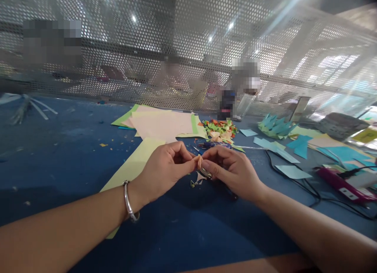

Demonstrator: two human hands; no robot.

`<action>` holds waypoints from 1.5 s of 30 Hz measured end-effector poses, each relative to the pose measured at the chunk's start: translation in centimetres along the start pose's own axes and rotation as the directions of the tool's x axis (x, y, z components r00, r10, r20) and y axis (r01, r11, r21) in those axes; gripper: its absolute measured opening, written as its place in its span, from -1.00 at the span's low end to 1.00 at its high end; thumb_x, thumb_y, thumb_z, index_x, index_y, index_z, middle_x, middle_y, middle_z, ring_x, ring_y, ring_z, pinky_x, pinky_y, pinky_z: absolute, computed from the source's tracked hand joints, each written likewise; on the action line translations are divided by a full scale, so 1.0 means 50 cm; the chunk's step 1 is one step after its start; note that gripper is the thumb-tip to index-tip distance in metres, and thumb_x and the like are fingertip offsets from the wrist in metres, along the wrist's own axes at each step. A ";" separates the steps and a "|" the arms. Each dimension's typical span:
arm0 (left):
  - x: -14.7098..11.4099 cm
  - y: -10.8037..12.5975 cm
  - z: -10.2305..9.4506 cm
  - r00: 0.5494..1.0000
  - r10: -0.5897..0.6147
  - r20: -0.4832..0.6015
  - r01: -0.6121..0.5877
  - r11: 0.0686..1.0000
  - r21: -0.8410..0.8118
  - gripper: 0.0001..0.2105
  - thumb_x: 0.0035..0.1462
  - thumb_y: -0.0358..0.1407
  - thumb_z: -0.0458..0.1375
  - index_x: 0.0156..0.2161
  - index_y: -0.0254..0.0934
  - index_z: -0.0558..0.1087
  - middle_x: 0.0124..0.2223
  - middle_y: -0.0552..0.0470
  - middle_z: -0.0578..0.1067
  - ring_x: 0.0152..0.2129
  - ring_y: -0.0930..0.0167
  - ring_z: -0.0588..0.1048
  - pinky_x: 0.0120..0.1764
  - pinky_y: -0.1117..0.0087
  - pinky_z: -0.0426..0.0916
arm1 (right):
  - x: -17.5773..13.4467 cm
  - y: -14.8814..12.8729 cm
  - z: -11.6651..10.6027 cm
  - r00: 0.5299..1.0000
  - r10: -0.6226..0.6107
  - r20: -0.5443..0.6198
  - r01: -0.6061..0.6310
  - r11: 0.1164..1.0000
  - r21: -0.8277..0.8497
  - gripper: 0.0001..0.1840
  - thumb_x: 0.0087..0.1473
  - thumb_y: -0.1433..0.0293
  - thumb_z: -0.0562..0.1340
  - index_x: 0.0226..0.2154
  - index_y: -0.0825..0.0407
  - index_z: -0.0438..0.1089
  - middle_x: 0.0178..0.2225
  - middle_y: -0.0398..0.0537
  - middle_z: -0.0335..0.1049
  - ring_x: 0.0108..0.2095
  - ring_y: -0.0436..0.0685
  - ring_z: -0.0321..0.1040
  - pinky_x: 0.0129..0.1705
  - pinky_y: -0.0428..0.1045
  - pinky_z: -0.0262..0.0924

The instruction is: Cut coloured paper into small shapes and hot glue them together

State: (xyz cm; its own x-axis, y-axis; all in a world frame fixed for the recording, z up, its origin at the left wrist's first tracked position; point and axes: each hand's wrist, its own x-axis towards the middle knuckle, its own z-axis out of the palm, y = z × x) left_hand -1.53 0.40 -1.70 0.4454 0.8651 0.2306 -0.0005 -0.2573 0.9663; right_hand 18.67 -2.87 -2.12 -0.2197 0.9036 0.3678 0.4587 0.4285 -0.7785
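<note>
Between the fingertips of both hands is a small peach-coloured piece of paper [200, 161], creased or curled. My left hand [167, 165], with a silver bangle on its wrist, pinches it from the left. From the right, my right hand [228, 167] grips the same piece with thumb and fingers. Just below the fingertips lie pale paper scraps [200, 177] on the blue table. A dark tool, partly hidden under my right hand, shows its end [232, 194] below the palm. Past the hands sits a heap of small green, orange and peach paper pieces [220, 130].
Sheets of pink and pale green paper [163, 122] lie ahead, with a yellow sheet [129, 167] beneath my left forearm. To the right are a blue-green folded paper piece [275, 126], blue sheets [338, 155], a purple power strip [338, 182] and black cables. A perforated metal screen [147, 49] stands behind.
</note>
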 end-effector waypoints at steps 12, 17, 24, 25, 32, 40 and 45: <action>-0.004 -0.005 0.008 0.999 -0.038 0.028 0.038 0.999 -0.002 -0.75 0.05 -0.24 0.36 -0.45 -0.27 0.38 -0.34 0.06 0.52 -0.37 0.43 0.48 -0.23 0.39 0.37 | -0.002 -0.007 0.002 0.993 -0.115 0.003 0.114 0.987 -0.111 -0.88 0.18 0.41 0.25 -0.21 0.02 0.49 -0.44 -0.17 0.43 -0.46 -0.02 0.32 -0.42 -0.11 0.21; -0.008 0.005 0.011 0.985 -0.144 0.094 0.153 0.983 -0.102 -0.77 0.03 -0.23 0.39 -0.41 -0.29 0.44 -0.38 0.09 0.51 -0.39 0.45 0.47 -0.21 0.39 0.38 | -0.001 -0.005 0.004 0.990 -0.139 -0.013 0.136 0.984 -0.113 -0.89 0.17 0.44 0.24 -0.24 0.03 0.49 -0.46 -0.18 0.43 -0.46 -0.02 0.33 -0.42 -0.12 0.21; -0.004 0.019 -0.004 0.951 -0.227 0.211 0.282 0.916 -0.286 -0.80 0.09 -0.26 0.37 -0.35 -0.33 0.47 -0.30 0.05 0.54 -0.26 0.41 0.54 -0.04 0.29 0.44 | -0.001 -0.007 -0.001 0.996 -0.092 0.018 0.093 0.993 -0.076 -0.92 0.18 0.43 0.26 -0.26 0.03 0.50 -0.45 -0.18 0.46 -0.46 -0.02 0.35 -0.43 -0.13 0.19; -0.003 0.020 -0.007 0.947 -0.227 0.226 0.287 0.915 -0.283 -0.79 0.09 -0.26 0.37 -0.34 -0.34 0.47 -0.29 0.04 0.54 -0.25 0.40 0.54 -0.04 0.28 0.44 | -0.001 -0.007 -0.002 0.996 -0.087 0.026 0.088 0.994 -0.066 -0.92 0.19 0.42 0.26 -0.26 0.02 0.50 -0.46 -0.18 0.46 -0.47 -0.03 0.35 -0.43 -0.13 0.19; -0.005 0.011 -0.006 0.968 -0.164 0.189 0.184 0.979 -0.089 -0.75 0.05 -0.22 0.40 -0.26 -0.33 0.48 -0.30 0.01 0.57 -0.31 0.41 0.51 -0.17 0.35 0.39 | 0.000 0.001 -0.005 0.996 -0.074 0.051 0.077 0.995 -0.063 -0.92 0.20 0.36 0.28 -0.29 0.01 0.50 -0.46 -0.19 0.46 -0.50 -0.04 0.33 -0.44 -0.13 0.19; -0.002 0.011 -0.002 0.973 -0.194 0.126 0.204 0.976 -0.070 -0.79 0.10 -0.25 0.34 -0.34 -0.32 0.42 -0.38 0.07 0.54 -0.38 0.45 0.51 -0.26 0.40 0.40 | -0.002 0.006 0.000 0.992 -0.099 0.074 0.104 0.992 -0.072 -0.93 0.20 0.44 0.26 -0.28 0.02 0.50 -0.40 -0.18 0.49 -0.42 -0.04 0.36 -0.38 -0.15 0.21; 0.001 0.019 -0.013 0.961 -0.210 0.180 0.210 0.978 0.019 -0.88 0.15 -0.35 0.29 -0.33 -0.32 0.43 -0.40 0.06 0.55 -0.40 0.45 0.50 -0.27 0.40 0.36 | -0.005 0.003 -0.001 0.987 -0.104 0.124 0.114 0.991 -0.077 -0.92 0.22 0.43 0.25 -0.28 0.03 0.49 -0.40 -0.18 0.47 -0.42 -0.05 0.34 -0.38 -0.14 0.20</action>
State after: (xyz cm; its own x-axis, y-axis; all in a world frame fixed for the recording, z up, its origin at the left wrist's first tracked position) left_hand -2.11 0.48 -0.68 0.5897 0.8076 -0.0016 0.1098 -0.0782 0.9909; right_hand 18.83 -3.03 -2.28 -0.3711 0.8471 0.3805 0.4956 0.5272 -0.6902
